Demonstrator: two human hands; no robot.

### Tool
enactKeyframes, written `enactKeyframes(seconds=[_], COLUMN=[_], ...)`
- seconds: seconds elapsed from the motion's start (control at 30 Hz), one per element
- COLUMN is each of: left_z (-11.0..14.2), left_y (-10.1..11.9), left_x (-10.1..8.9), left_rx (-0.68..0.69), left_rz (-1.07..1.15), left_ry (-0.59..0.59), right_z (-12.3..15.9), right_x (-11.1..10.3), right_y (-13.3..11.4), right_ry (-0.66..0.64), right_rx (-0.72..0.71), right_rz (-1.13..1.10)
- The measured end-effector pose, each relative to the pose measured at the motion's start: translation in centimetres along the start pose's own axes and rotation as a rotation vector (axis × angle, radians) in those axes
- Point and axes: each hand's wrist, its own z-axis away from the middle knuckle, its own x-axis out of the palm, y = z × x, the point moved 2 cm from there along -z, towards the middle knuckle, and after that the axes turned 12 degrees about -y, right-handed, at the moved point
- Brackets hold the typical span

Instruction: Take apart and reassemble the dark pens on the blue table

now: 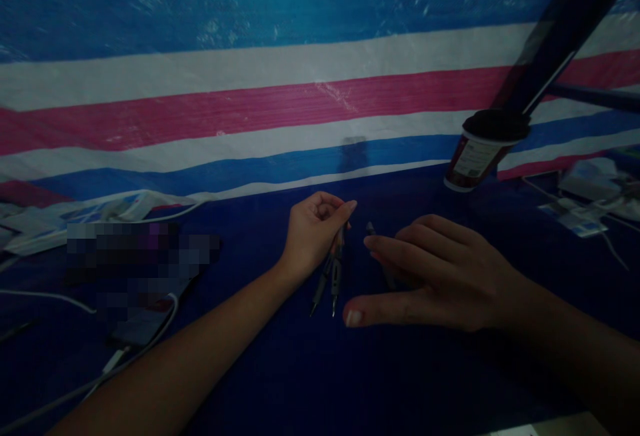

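Within the closed left hand, two slim black pointed probes seem light and stiff, best held mid-barrel; the open right hand hovers beside them.

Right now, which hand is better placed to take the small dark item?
Right hand, probably: open, empty, beside the small dark item. The left hand grips two pointed tools.

Paper cup right, phone left, tarpaulin behind, left hand beside right hand
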Motion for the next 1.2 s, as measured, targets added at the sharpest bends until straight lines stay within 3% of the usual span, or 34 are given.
enactKeyframes(seconds=[0.37, 0.67, 0.97, 1.2], left_z=[-0.1, 0.1, 0.1, 0.0], left_y=[-0.2, -0.1, -0.9, -0.5], left_x=[0.2, 0.3, 0.7, 0.7], left_rx=[0.006, 0.010, 0.012, 0.018], left_rz=[-0.043, -0.160, -0.213, -0.046], left_ry=[-0.030, -0.093, -0.187, -0.094], right_z=[-0.2, 0.3, 0.7, 0.6], right_x=[-0.6, 0.3, 0.7, 1.3], right_y=[-0.2, 1.8, 2.2, 2.4], right_ry=[0.037, 0.224, 0.192, 0.091], right_rx=[0.049, 0.426, 0.552, 0.557], right_rz=[-0.037, -0.280, -0.361, -0.357])
